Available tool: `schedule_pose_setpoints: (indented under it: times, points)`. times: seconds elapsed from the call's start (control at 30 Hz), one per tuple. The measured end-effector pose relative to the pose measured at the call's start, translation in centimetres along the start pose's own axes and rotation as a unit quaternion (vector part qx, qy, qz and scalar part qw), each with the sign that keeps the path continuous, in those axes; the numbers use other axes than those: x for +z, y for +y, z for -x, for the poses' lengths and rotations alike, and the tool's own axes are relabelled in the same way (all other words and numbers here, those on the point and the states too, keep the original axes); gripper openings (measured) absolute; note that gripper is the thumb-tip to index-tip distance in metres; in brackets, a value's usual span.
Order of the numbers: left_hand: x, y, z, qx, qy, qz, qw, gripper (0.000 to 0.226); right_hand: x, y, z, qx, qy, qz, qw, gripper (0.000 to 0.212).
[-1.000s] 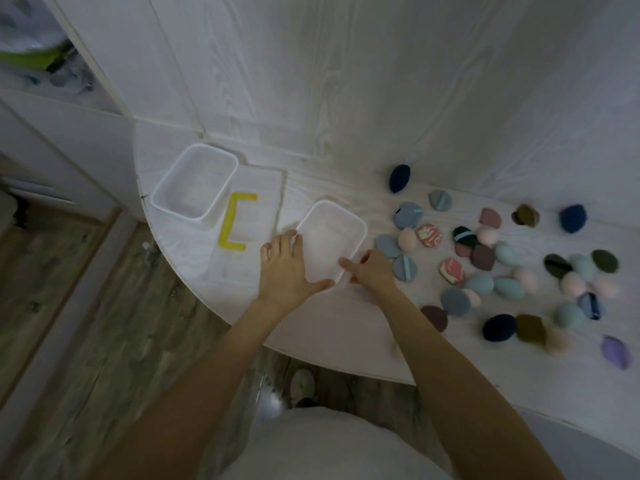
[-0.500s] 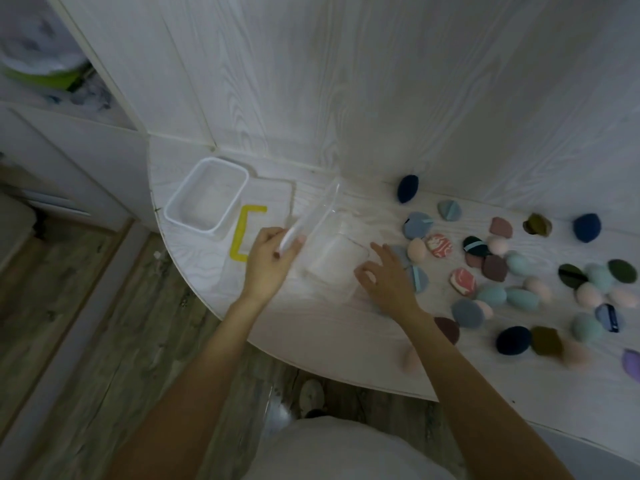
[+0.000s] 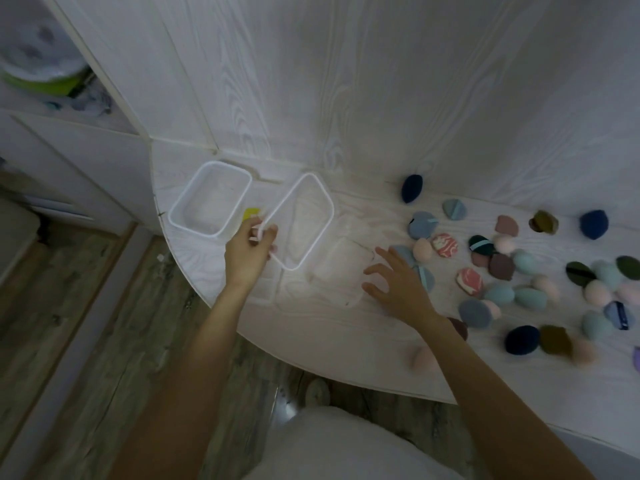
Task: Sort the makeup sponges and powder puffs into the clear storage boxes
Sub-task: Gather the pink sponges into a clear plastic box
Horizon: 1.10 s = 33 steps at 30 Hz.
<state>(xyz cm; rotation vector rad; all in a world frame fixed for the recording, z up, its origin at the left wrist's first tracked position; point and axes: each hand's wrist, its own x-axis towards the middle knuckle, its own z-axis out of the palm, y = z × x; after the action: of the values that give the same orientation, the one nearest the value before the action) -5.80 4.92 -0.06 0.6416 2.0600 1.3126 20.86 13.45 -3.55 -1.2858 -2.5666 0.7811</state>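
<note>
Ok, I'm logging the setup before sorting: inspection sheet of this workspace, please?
Surface: white wood-grain table.
Job's things: one clear box standing empty at left; second clear box tilted, held up; sponges and puffs loose at right, none boxed.
Clutter: yellow piece beside the standing box; clear flat piece by the held box.
Grips: left hand pinches the held box's rim; right hand open, spread.
Cables: nothing seen.
Surroundings: white panelled wall, wooden floor.

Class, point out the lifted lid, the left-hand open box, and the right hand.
Lid (image 3: 322, 192): head view, far rim.
Box (image 3: 180, 211): head view, left rim.
Right hand (image 3: 398, 285): head view, back of hand.
</note>
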Motion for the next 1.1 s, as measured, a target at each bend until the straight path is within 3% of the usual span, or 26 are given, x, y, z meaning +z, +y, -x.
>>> schedule_pose_setpoints:
  times: [0.07, 0.27, 0.37, 0.43, 0.63, 0.77, 0.83, 0.9, 0.97, 1.1]
  points:
    - [-0.5, 0.2, 1.6, 0.016, 0.011, -0.025, 0.999, 0.030, 0.0, -0.1, -0.1, -0.018, -0.008, -0.006, 1.000, 0.024]
    - [-1.7, 1.3, 5.6, 0.136, 0.171, -0.041, 0.975, 0.057, -0.2, -0.1, -0.5, -0.033, -0.041, 0.001, 0.999, 0.027]
    - [-0.5, 2.0, 8.5, 0.163, 0.209, -0.034, 0.963, 0.052, -1.0, 0.4, -0.5, -0.034, -0.035, 0.005, 0.999, 0.033]
    - [1.6, 2.7, 10.6, 0.182, 0.177, -0.040, 0.966, 0.042, -2.4, 1.5, -0.1, -0.035, -0.011, 0.004, 0.999, 0.037]
    - [11.2, 4.0, 11.8, 0.241, -0.077, -0.142, 0.957, 0.028, -8.1, 8.2, 4.0, -0.040, 0.080, -0.001, 0.996, 0.024]
    - [19.3, 5.2, 10.0, 0.199, -0.186, -0.205, 0.940, 0.034, -11.0, 14.6, 6.2, 0.032, 0.066, 0.041, 0.996, 0.025]
    - [22.9, 5.4, 8.5, 0.165, -0.198, -0.270, 0.928, 0.047, -11.3, 17.7, 7.0, 0.035, -0.019, 0.088, 0.995, 0.045]
    - [25.5, 5.3, 7.1, 0.140, -0.181, -0.331, 0.915, 0.055, -11.4, 19.4, 7.5, 0.037, -0.095, 0.111, 0.989, 0.050]
    - [27.6, 5.3, 6.1, 0.102, -0.159, -0.367, 0.911, 0.056, -11.6, 19.8, 7.9, 0.032, -0.109, 0.119, 0.986, 0.038]
    - [30.0, 4.8, 5.4, 0.003, -0.126, -0.374, 0.919, 0.047, -11.1, 19.9, 7.9, -0.015, -0.097, 0.118, 0.988, 0.041]
